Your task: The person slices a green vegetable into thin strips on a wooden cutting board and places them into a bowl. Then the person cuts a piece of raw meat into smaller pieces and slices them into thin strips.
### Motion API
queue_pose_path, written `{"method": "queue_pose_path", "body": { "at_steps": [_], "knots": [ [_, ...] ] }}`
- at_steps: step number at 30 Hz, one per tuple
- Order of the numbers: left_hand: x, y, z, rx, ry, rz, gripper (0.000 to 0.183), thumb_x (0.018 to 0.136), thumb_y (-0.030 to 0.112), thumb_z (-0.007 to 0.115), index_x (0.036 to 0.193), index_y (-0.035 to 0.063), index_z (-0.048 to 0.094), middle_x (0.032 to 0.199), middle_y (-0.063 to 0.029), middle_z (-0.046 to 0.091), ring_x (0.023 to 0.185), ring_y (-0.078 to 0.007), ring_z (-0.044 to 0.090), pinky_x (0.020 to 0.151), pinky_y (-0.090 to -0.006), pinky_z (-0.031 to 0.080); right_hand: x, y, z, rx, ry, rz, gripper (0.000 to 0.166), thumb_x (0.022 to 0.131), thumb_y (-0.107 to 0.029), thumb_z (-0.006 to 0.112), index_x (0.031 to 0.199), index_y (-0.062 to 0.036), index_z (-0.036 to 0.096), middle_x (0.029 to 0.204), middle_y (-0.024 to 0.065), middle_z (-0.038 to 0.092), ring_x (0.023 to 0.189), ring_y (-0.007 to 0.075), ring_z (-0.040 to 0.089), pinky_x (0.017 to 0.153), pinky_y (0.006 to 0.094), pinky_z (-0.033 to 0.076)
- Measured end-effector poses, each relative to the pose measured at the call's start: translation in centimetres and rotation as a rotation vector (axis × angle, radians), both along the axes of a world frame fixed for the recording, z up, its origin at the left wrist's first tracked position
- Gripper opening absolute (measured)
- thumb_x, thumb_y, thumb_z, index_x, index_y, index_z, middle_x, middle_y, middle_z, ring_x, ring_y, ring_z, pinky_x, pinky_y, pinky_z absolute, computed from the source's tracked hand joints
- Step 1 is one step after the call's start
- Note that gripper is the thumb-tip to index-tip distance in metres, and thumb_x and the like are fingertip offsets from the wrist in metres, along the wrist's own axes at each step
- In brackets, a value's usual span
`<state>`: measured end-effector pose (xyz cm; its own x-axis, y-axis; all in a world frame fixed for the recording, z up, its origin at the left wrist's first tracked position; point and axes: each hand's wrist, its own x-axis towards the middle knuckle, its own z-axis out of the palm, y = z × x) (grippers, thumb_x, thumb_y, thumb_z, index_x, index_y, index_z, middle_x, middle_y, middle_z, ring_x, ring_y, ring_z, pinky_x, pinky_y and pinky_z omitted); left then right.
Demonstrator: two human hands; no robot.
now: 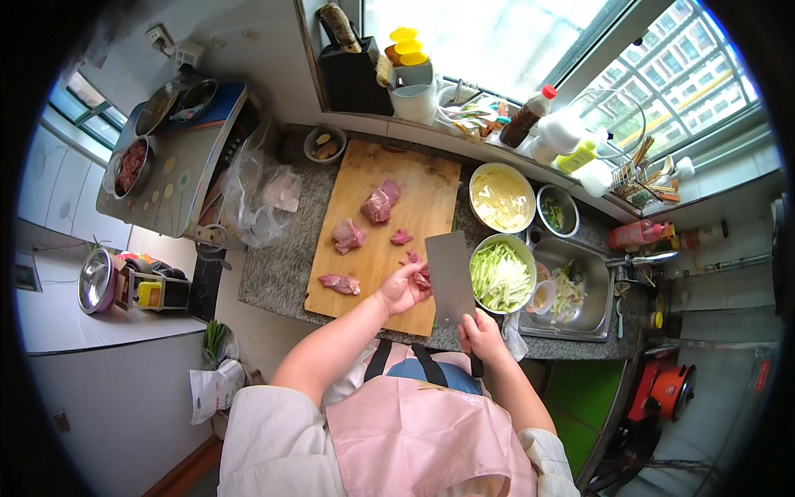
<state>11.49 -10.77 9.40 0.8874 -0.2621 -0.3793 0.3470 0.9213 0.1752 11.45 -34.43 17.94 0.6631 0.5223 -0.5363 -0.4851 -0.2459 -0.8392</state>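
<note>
My right hand [482, 335] is closed on the handle of a meat cleaver [449, 273], whose broad blade stands over the right edge of a wooden cutting board [397, 310]. Just left of the blade, my left hand [407, 290] holds a small piece of raw meat [422, 278] at the board. Farther up the board lie a larger chunk of raw meat [381, 202], a paler chunk [349, 237] and a small scrap [402, 236]. A strip of meat [340, 284] rests near the left edge. The blade partly hides the board behind it.
Right of the board stand a bowl of shredded green vegetable [502, 274], a bowl of pale shreds in liquid [500, 196] and a sink [599, 310] with scraps. A small bowl [325, 144] and a clear plastic bag [251, 199] are at the left. A bottle [525, 119] stands on the windowsill.
</note>
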Motion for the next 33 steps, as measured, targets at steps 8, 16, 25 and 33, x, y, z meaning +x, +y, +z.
{"method": "queue_pose_path", "body": {
  "at_steps": [8, 16, 25, 33],
  "knots": [
    [3.0, 1.4, -3.6, 1.970, -0.626, -0.499, 0.020, 0.079, 0.011, 0.069, 0.097, 0.0032, 0.067, 0.105, -0.0222, 0.059, 0.099, -0.0379, 0.061, 0.089, -0.0413, 0.051, 0.1, -3.1, 0.4, 0.044, -0.023, -0.273, 0.013, 0.104, -0.018, 0.045, 0.097, -0.0074, 0.047, 0.065, 0.0011, 0.047, 0.044, 0.0089, 0.039, 0.040, 0.0252, 0.036],
    [7.9, 2.8, -1.7, 1.638, -0.366, -0.683, 0.011, 0.083, 0.014, 0.067, 0.089, 0.0058, 0.070, 0.086, -0.0139, 0.069, 0.075, -0.0231, 0.067, 0.067, -0.0376, 0.054, -1.8, -4.2, 0.7, 0.051, -0.002, -0.357, 0.013, 0.104, -0.017, 0.044, 0.095, -0.0075, 0.045, 0.063, 0.0008, 0.046, 0.043, 0.0084, 0.038, 0.039, 0.0245, 0.035],
    [15.3, 8.8, -4.4, 2.240, -0.806, -0.014, 0.019, 0.081, 0.008, 0.068, 0.100, 0.0038, 0.067, 0.095, -0.0126, 0.067, 0.088, -0.0299, 0.064, 0.079, -0.0384, 0.052, -2.2, -4.3, 1.3, 0.066, -0.015, -0.388, 0.012, 0.104, -0.015, 0.044, 0.095, -0.0068, 0.046, 0.063, 0.0010, 0.047, 0.043, 0.0081, 0.038, 0.038, 0.0246, 0.035],
    [8.1, 7.1, -3.9, 2.471, -0.459, -0.503, 0.015, 0.085, 0.019, 0.066, 0.095, 0.0074, 0.067, 0.101, -0.0141, 0.064, 0.102, -0.0309, 0.062, 0.085, -0.0412, 0.053, -2.6, -4.3, 0.3, 0.047, -0.037, -0.372, 0.011, 0.104, -0.015, 0.044, 0.099, -0.0061, 0.046, 0.063, 0.0010, 0.046, 0.042, 0.0077, 0.038, 0.038, 0.0239, 0.035]
  ]
}}
